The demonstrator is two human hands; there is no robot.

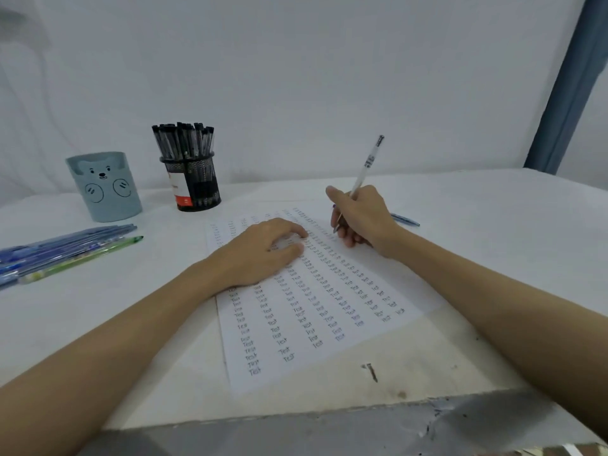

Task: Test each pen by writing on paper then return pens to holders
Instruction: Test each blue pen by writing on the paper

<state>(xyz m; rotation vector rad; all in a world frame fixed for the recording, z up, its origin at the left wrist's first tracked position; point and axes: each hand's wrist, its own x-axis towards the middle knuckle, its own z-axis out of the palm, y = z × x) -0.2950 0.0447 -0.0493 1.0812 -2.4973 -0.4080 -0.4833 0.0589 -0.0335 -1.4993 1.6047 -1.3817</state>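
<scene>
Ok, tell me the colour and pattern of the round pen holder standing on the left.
The pen holder is pale blue-grey with a bear face; head view.

Light even, diffuse, fairly bright; cool blue-grey cast. Shadows soft, faint under left hand (pixel 263 248) and right hand (pixel 362 218). No glare on paper (pixel 329 311). Whole frame slightly soft, small writing smeared. Wide-angle bend at edges: counter (pixel 493 225) edge curves, curtain (pixel 566 93) leans.

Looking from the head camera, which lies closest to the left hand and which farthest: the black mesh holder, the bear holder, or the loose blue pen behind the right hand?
From the left hand:
1. Black mesh holder, behind it, slightly left.
2. Loose blue pen, to the right, beyond the right hand.
3. Bear holder, far left.
</scene>
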